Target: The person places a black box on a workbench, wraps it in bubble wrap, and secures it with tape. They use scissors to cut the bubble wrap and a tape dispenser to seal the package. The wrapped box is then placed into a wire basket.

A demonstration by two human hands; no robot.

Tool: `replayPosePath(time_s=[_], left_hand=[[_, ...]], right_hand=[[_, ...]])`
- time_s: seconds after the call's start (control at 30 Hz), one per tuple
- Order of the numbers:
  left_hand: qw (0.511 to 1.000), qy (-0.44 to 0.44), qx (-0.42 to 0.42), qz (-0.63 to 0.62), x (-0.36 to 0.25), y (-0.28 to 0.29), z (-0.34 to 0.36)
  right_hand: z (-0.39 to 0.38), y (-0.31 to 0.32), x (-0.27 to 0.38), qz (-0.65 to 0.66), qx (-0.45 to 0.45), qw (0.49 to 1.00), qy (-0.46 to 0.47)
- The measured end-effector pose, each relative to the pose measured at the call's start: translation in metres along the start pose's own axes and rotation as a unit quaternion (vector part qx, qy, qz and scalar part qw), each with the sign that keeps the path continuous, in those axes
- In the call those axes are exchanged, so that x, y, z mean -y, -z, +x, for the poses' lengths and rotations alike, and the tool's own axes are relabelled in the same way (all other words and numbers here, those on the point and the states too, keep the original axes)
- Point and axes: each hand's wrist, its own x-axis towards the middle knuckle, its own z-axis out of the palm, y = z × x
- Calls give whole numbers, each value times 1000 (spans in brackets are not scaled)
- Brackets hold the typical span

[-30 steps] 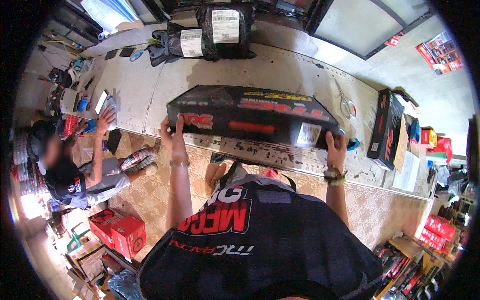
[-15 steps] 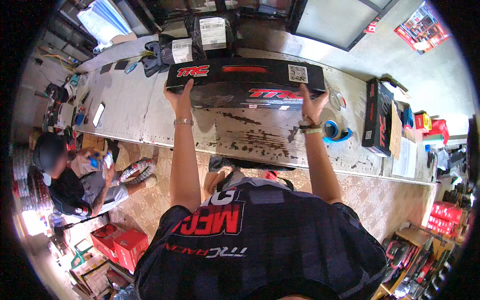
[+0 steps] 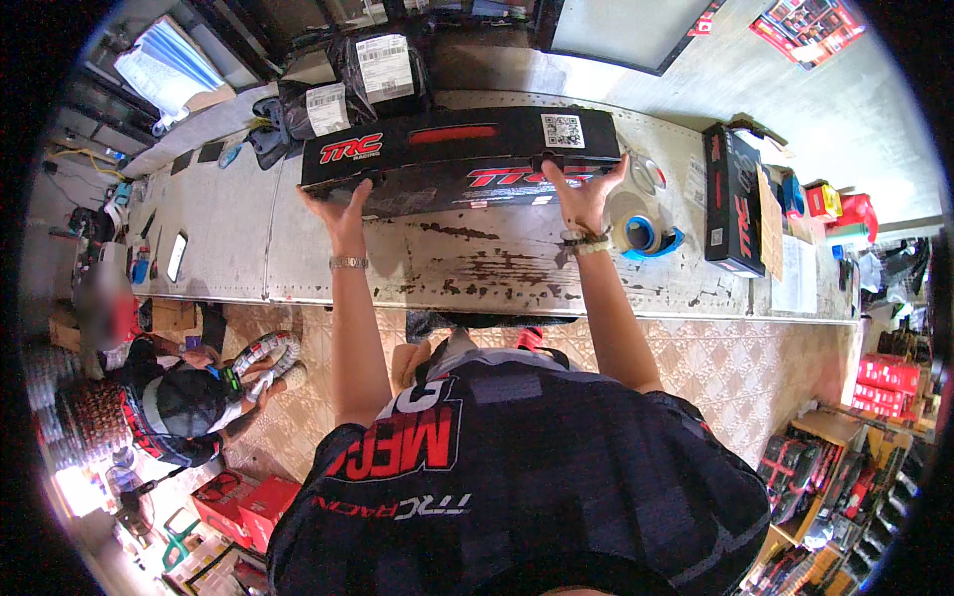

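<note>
A long black box (image 3: pixel 452 139) with red graphics and a square code label spans the back of the metal worktable (image 3: pixel 427 268), just in front of the black wrapped parcels (image 3: pixel 383 74). My left hand (image 3: pixel 343 214) grips its left end and my right hand (image 3: pixel 586 199) grips its right end, thumbs on the near side. To the right of my right hand lie a tape roll in a blue dispenser (image 3: pixel 641 233) and scissors (image 3: pixel 648 177), partly hidden.
At the right are another black box (image 3: pixel 725 199), papers (image 3: pixel 795 273) and red and yellow items (image 3: pixel 825 204). A white phone (image 3: pixel 177 256) lies left. A co-worker (image 3: pixel 184 397) bends low at the lower left near red boxes (image 3: pixel 268 507). Shelving stands lower right.
The box has gone farther back on the table, turning so another face is up, and my hands moved with it. The co-worker has bent lower; the view has shifted.
</note>
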Motion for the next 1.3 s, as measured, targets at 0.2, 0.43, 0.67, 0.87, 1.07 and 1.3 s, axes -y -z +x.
replayPosePath(time_s=[0.2, 0.43, 0.67, 0.87, 1.07, 1.3], left_hand=[[997, -4, 72, 20, -13, 29, -26], [963, 205, -149, -87, -33, 68, -97], [906, 381, -166, -84, -18, 106, -198], [937, 325, -119, -43, 23, 101, -196], [965, 251, -80, 3, 84, 133, -175], [952, 276, -133, 19, 93, 142, -168]], right_hand=[[-20, 47, -7, 80, 77, 993, -51], [-76, 112, 16, 158, -14, 953, -259], [-167, 145, -2, 197, -5, 848, -492], [-149, 127, -36, 119, -35, 879, -461], [-133, 106, -35, 88, -89, 810, -574], [-132, 115, -15, 104, -115, 754, -638]])
